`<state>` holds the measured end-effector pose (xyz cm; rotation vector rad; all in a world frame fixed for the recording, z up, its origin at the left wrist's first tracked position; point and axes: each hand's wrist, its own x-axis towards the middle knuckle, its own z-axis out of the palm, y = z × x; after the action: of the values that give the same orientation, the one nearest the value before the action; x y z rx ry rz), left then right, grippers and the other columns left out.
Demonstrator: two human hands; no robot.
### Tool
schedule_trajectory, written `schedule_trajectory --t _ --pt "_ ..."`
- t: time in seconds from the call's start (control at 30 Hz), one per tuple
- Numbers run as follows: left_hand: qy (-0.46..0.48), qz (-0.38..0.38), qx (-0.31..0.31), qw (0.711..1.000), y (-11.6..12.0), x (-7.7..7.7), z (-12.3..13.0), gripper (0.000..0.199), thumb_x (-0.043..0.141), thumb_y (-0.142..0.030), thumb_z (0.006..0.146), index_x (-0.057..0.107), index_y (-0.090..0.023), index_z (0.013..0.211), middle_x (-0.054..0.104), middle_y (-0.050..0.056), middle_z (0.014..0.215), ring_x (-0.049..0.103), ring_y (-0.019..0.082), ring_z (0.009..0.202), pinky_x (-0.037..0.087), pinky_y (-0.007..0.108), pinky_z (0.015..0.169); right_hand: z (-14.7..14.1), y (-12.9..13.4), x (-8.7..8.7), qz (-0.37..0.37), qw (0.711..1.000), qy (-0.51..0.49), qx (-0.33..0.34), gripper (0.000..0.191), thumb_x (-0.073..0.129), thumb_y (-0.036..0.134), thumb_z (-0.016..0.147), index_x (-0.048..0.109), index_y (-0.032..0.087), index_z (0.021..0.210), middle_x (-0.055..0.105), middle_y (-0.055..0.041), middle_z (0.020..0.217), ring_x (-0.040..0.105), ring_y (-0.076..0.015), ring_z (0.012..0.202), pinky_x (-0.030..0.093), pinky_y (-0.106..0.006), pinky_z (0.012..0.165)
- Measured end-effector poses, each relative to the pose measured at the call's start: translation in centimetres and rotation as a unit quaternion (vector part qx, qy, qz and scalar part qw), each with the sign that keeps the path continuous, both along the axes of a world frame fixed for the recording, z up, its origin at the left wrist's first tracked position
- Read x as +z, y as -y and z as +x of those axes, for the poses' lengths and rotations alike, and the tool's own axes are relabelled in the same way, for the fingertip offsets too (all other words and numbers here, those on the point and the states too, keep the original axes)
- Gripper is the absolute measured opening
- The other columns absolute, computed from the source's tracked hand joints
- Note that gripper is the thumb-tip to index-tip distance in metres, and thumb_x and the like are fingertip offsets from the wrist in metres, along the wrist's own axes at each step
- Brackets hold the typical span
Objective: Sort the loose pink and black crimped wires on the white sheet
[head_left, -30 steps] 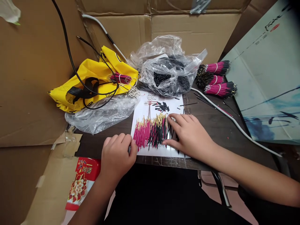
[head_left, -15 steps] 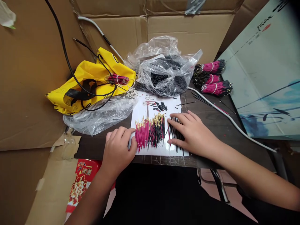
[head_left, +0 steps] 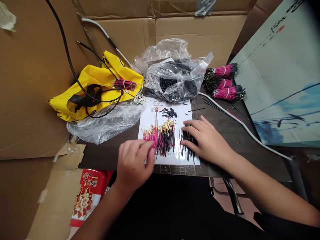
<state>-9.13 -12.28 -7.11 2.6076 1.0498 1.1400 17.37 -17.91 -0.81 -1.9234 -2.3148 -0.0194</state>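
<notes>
A row of short pink and black wires with gold tips lies on a white paper sheet at the front of a dark table. My left hand rests on the pink wires at the row's left end, fingers curled over them. My right hand lies flat, fingers spread, over a smaller heap of black wires to the right of the row. Small black sleeve pieces are scattered higher on the sheet.
A yellow bag with a pink wire bundle and black cable lies at the left. Clear plastic bags of black pieces sit behind. Three banded pink wire bundles lie at the back right. Cardboard walls surround; a white cable crosses right.
My left hand slid right onto the left end of the wire row. My right hand drew a small heap of black wires away to the right, opening a gap.
</notes>
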Motion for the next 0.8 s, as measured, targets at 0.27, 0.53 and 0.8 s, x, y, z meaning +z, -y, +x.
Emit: schedule_trajectory --t 0.27,0.53,0.8 --pt "-0.090 0.030 -0.156 0.983 3.3 0.3 4.6 0.040 0.056 -0.034 0.096 0.062 -0.013 0.130 0.067 0.007 0.131 0.055 0.029 0.115 0.038 0.051 0.100 0.8 0.1 0.3 -0.038 0.999 -0.017 0.015 0.048 0.065 0.041 0.092 0.057 0.019 0.134 0.055 -0.0130 0.139 0.052 -0.0298 0.132 0.027 -0.061 0.120" --pt "-0.101 0.094 -0.182 0.974 3.7 -0.9 3.9 0.048 0.053 -0.046 0.098 0.061 -0.014 0.133 0.066 0.007 0.134 0.055 0.026 0.122 0.033 0.053 0.107 1.8 0.1 0.5 -0.066 0.996 -0.041 0.041 0.056 0.065 0.044 0.091 0.053 0.021 0.140 0.049 -0.0145 0.147 0.047 -0.0298 0.138 0.026 -0.059 0.122" --pt "-0.049 0.175 -0.205 0.962 4.1 -1.5 3.5 0.022 0.066 -0.033 0.093 0.072 -0.020 0.109 0.074 0.002 0.114 0.061 0.020 0.110 0.037 0.046 0.105 1.4 0.3 0.1 -0.039 0.998 -0.050 0.006 0.051 0.060 0.047 0.094 0.056 0.021 0.138 0.045 -0.0136 0.149 0.041 -0.0299 0.142 0.025 -0.057 0.122"
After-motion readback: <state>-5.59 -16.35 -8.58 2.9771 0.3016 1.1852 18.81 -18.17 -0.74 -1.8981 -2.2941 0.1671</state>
